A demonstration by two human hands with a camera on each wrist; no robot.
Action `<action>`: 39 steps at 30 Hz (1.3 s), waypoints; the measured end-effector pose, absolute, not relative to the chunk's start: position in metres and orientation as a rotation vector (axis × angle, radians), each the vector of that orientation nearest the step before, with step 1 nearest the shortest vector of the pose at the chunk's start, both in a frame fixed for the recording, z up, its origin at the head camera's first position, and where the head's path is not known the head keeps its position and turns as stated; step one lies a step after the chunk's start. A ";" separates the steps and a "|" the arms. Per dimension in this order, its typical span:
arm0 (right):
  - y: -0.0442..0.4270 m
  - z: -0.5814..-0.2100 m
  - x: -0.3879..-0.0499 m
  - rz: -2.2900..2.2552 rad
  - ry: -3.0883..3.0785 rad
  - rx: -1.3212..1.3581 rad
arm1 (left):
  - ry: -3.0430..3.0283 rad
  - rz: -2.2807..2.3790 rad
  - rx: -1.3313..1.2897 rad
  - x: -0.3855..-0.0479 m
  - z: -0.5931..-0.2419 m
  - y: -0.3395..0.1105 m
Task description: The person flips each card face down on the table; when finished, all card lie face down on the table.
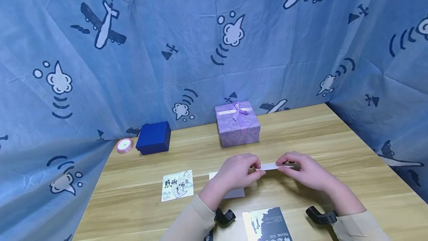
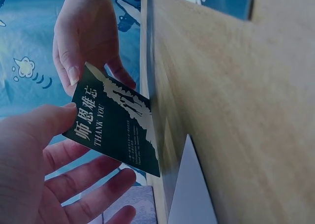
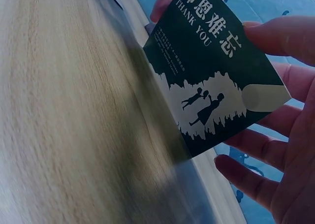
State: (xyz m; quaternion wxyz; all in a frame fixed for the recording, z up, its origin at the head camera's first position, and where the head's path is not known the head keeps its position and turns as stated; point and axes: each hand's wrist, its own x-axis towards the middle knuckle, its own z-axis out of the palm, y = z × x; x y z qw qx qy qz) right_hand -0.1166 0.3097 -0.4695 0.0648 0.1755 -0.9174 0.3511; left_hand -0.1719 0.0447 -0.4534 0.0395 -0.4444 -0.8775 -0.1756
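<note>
A dark green thank-you card (image 3: pixel 204 71) with white lettering and silhouettes of people is held up above the table by both hands. In the head view this card (image 1: pixel 268 166) appears nearly edge-on. My left hand (image 1: pixel 236 172) pinches one end, its thumb along the edge and the other fingers spread behind in the left wrist view. At the opposite end, my right hand (image 1: pixel 305 172) pinches the card between thumb and fingers. Below the left forearm lies a white card or envelope (image 1: pixel 235 193), partly hidden. Another dark thank-you card (image 1: pixel 271 223) lies nearer the front, cut off by the frame.
A white card with black calligraphy (image 1: pixel 177 185) lies to the left on the wooden table (image 1: pixel 133 192). Along the back stand a purple gift box with a bow (image 1: pixel 239 127), a blue box (image 1: pixel 153 138) and a pink ribbon spool (image 1: pixel 125 145). A blue patterned curtain (image 1: pixel 150 66) surrounds the table.
</note>
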 end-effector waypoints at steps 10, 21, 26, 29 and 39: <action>0.311 -0.469 -0.116 1.048 -2.758 0.565 | -2.715 -0.543 -1.367 -0.173 -0.456 0.046; 0.309 -0.468 -0.114 1.033 -2.805 0.544 | -2.726 -0.540 -1.393 -0.172 -0.457 0.046; 0.310 -0.469 -0.114 1.025 -2.825 0.538 | -2.745 -0.507 -1.392 -0.171 -0.457 0.046; 0.310 -0.469 -0.115 1.017 -2.844 0.526 | -2.762 -0.500 -1.403 -0.171 -0.457 0.047; 0.311 -0.469 -0.115 1.041 -2.880 0.505 | -2.791 -0.531 -1.411 -0.172 -0.458 0.047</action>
